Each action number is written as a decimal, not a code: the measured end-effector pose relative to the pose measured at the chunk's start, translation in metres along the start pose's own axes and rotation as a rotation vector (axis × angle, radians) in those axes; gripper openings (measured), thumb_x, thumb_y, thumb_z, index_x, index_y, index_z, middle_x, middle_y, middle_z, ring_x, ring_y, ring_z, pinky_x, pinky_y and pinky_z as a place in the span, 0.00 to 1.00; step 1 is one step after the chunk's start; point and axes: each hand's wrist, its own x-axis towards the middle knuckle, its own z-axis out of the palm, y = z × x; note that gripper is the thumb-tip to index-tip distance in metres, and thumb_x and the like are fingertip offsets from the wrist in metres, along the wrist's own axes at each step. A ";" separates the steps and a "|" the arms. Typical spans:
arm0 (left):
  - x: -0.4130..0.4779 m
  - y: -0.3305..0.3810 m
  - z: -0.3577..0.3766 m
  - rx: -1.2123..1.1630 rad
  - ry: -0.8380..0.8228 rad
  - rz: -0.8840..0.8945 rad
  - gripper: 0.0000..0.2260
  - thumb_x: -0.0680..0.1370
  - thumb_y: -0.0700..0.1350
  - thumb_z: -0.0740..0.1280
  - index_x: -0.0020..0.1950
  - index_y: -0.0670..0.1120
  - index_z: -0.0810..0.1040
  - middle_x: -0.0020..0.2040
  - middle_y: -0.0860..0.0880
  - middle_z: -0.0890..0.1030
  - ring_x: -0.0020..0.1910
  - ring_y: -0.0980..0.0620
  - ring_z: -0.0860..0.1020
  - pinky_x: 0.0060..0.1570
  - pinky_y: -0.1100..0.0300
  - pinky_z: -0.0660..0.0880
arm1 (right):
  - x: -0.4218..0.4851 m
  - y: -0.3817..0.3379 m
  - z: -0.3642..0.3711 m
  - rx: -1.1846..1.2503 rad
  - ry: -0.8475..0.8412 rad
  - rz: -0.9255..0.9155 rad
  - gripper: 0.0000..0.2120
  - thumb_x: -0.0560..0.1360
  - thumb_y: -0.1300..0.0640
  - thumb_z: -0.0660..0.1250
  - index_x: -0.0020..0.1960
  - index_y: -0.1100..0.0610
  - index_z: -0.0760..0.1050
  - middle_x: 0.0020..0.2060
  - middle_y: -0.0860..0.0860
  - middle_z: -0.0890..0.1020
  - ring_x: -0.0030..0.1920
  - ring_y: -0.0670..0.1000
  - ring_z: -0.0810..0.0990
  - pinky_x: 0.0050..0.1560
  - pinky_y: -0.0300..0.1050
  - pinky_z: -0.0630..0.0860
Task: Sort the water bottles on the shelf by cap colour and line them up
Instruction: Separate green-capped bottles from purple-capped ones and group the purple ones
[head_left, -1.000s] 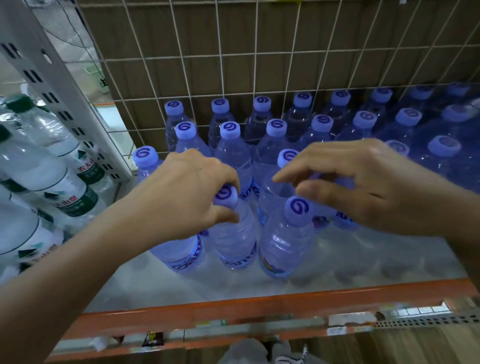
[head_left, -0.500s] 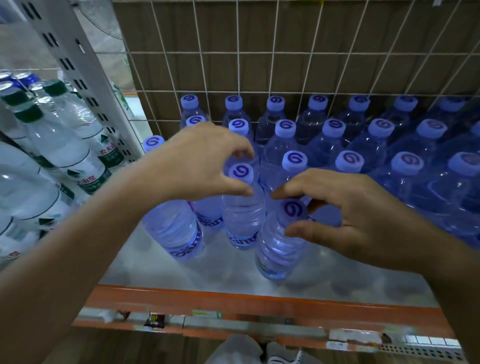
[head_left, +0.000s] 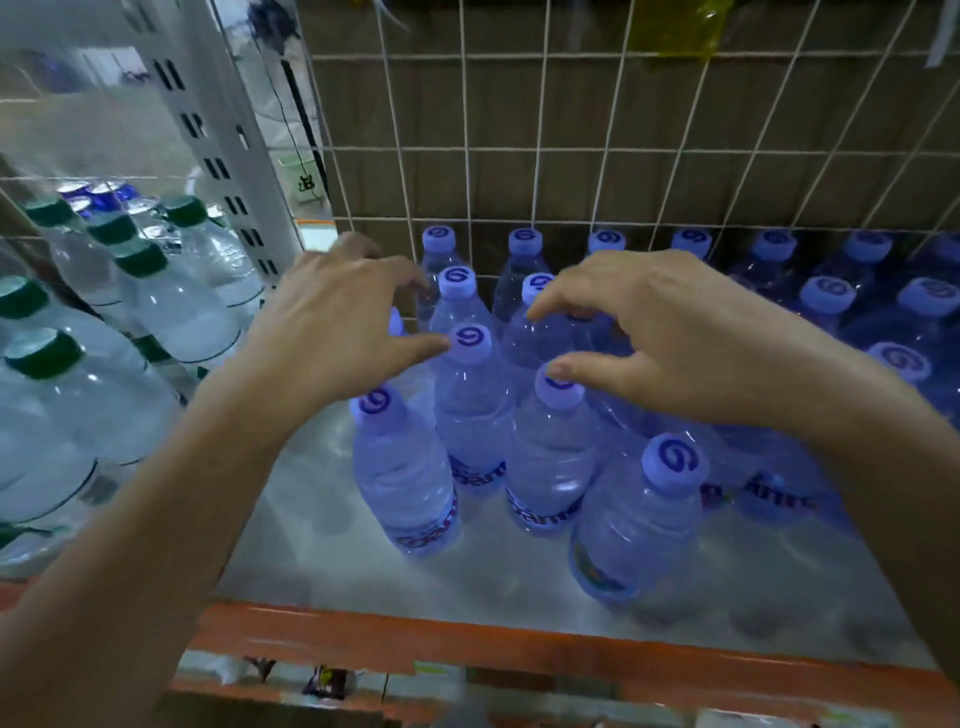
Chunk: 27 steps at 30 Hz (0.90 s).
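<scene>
The purple-capped bottles stand clustered on the shelf beneath both hands. The left hand and right hand hover spread, gripping nothing. A careless sweep could topple the loose front bottle below the right wrist, knocking neighbours toward the shelf's edge.

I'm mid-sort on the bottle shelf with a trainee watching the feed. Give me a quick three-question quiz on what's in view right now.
1. True or false: the clear plastic bottles left of the white slotted upright have purple caps.
2. What stands directly behind the purple-capped clear water bottles? A) white wire grid B) glass door C) cloth curtain
3. Fill in: the front lip of the grey shelf is coloured ___.
Key: 1 false, their caps are green; 2 A; 3 orange.
</scene>
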 end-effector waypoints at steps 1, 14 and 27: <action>0.003 -0.006 0.001 0.009 -0.067 0.003 0.21 0.69 0.64 0.66 0.58 0.56 0.76 0.57 0.46 0.77 0.57 0.44 0.75 0.54 0.54 0.69 | 0.007 -0.003 -0.001 -0.058 -0.069 0.031 0.22 0.74 0.43 0.64 0.65 0.47 0.69 0.53 0.45 0.74 0.55 0.49 0.73 0.55 0.47 0.71; 0.013 -0.055 0.011 0.009 -0.092 0.102 0.08 0.72 0.48 0.70 0.51 0.55 0.82 0.51 0.51 0.82 0.54 0.46 0.77 0.43 0.59 0.66 | 0.081 -0.047 0.023 -0.244 -0.350 -0.058 0.16 0.74 0.51 0.68 0.60 0.51 0.74 0.32 0.41 0.61 0.35 0.45 0.65 0.31 0.33 0.58; 0.007 -0.079 0.025 -0.076 -0.010 0.205 0.13 0.75 0.50 0.61 0.53 0.47 0.81 0.49 0.45 0.82 0.51 0.40 0.79 0.44 0.54 0.71 | 0.099 -0.051 0.019 -0.184 -0.231 -0.097 0.16 0.74 0.49 0.67 0.60 0.52 0.73 0.34 0.39 0.63 0.44 0.43 0.62 0.43 0.38 0.59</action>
